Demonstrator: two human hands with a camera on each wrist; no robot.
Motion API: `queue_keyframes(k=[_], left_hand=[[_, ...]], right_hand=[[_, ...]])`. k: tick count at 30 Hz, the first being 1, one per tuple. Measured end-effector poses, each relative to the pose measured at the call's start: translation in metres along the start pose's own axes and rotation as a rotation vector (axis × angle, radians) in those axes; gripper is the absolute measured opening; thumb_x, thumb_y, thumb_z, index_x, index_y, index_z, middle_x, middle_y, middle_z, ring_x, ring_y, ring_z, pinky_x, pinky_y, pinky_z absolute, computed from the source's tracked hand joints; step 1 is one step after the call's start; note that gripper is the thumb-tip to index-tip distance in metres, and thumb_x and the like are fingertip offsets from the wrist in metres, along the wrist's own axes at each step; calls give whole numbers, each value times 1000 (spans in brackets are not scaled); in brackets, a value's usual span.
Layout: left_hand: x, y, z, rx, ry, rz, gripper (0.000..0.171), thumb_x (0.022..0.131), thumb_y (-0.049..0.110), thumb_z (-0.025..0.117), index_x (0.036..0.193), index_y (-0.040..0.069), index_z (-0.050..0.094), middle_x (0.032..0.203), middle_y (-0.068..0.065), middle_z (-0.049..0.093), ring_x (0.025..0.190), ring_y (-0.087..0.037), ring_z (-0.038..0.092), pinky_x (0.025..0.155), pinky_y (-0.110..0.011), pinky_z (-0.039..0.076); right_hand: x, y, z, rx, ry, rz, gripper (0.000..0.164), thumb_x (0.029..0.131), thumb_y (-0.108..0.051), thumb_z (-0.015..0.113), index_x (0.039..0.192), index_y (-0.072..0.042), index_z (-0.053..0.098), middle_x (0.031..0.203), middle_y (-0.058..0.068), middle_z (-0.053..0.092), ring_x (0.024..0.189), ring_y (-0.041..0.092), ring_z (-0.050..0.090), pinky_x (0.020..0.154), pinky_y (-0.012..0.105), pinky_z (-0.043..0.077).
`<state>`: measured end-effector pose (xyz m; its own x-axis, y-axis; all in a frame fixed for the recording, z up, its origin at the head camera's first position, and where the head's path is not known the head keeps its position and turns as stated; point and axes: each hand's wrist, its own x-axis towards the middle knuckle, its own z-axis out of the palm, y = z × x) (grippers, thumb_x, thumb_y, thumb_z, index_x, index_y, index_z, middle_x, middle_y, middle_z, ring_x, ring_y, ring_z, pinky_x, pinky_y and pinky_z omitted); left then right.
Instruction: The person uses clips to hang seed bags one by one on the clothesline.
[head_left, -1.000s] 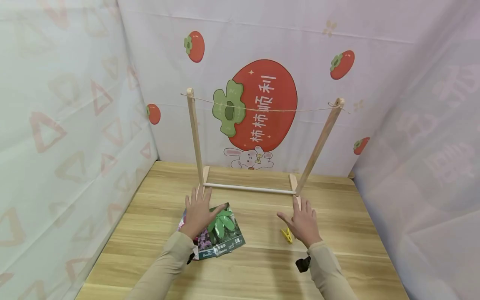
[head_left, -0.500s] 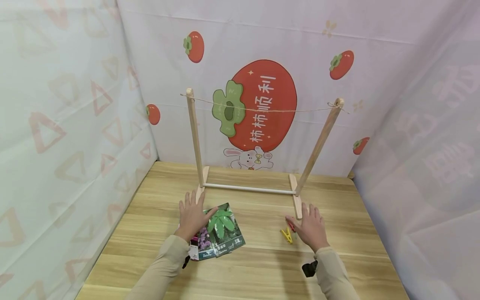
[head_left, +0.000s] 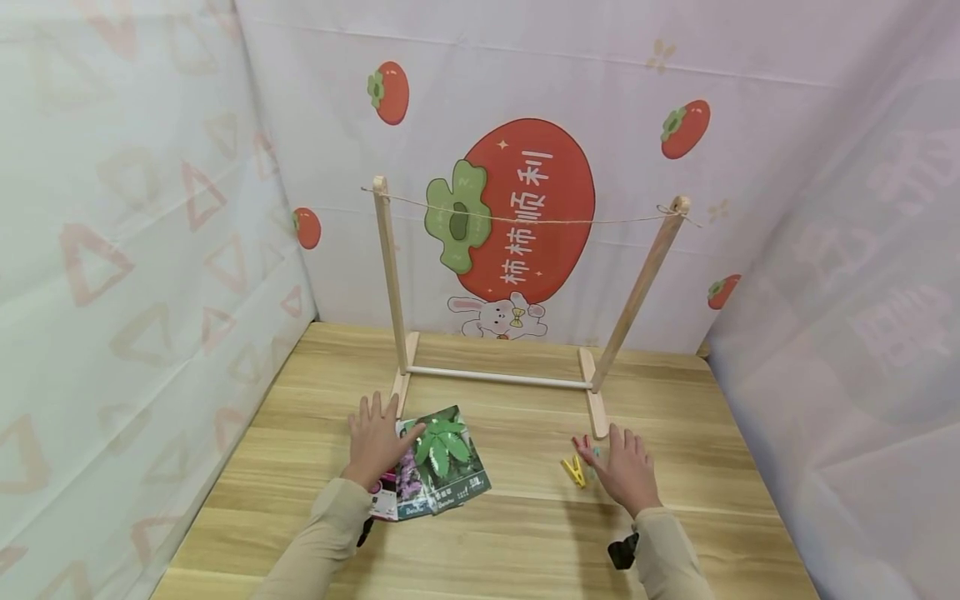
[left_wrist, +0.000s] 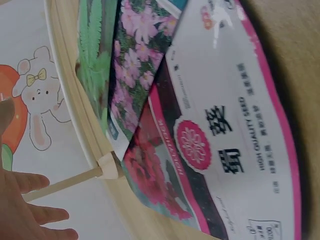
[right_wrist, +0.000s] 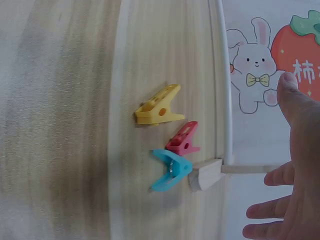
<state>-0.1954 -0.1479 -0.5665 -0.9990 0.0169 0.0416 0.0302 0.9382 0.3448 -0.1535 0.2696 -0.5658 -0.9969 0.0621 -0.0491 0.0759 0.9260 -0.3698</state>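
My left hand (head_left: 373,442), fingers spread, is over the left side of a fan of seed packets (head_left: 450,458). In the left wrist view, a white and pink packet (left_wrist: 215,125) lies nearest, with a pink-flower packet (left_wrist: 137,60) and a green-leaf packet (left_wrist: 92,55) overlapping behind it. My right hand (head_left: 628,473) is held with fingers extended beside the clothespins, holding nothing. The right wrist view has a yellow clothespin (right_wrist: 157,107), a red clothespin (right_wrist: 184,139) and a blue clothespin (right_wrist: 171,170) lying close together on the table.
Behind the hands stands a wooden frame with a left post (head_left: 390,275), a right post (head_left: 637,292) and a white rod (head_left: 498,377) low between them. A thin string (head_left: 555,222) spans the post tops. Printed cloth (head_left: 630,275) surrounds the wooden table (head_left: 510,542).
The left hand has drawn back and left, baring more of the packets. The right hand has moved back and right, and the red and blue clothespins have come into sight.
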Motion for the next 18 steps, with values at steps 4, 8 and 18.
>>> queue_keyframes(k=[4, 8, 18], left_hand=[[-2, -4, 3, -9, 4, 8, 84, 89, 59, 58, 149, 4, 37, 154, -33, 26, 143, -54, 19, 111, -73, 16], [-4, -9, 8, 2, 13, 15, 83, 89, 57, 60, 147, 3, 38, 153, -34, 27, 142, -55, 20, 110, -73, 18], [-5, -20, 19, -14, 7, 2, 85, 89, 60, 58, 147, 2, 37, 153, -33, 28, 143, -54, 20, 110, -73, 17]], right_hand=[[-2, 3, 6, 1, -5, 7, 86, 95, -61, 48, 146, 6, 31, 143, 36, 37, 133, 54, 33, 99, 73, 32], [-4, 6, 10, -2, -17, 25, 88, 93, -62, 50, 145, 6, 33, 141, 36, 39, 130, 53, 37, 97, 71, 35], [-7, 10, 19, -2, -48, 50, 91, 92, -62, 50, 146, 7, 30, 142, 37, 38, 131, 54, 36, 98, 72, 34]])
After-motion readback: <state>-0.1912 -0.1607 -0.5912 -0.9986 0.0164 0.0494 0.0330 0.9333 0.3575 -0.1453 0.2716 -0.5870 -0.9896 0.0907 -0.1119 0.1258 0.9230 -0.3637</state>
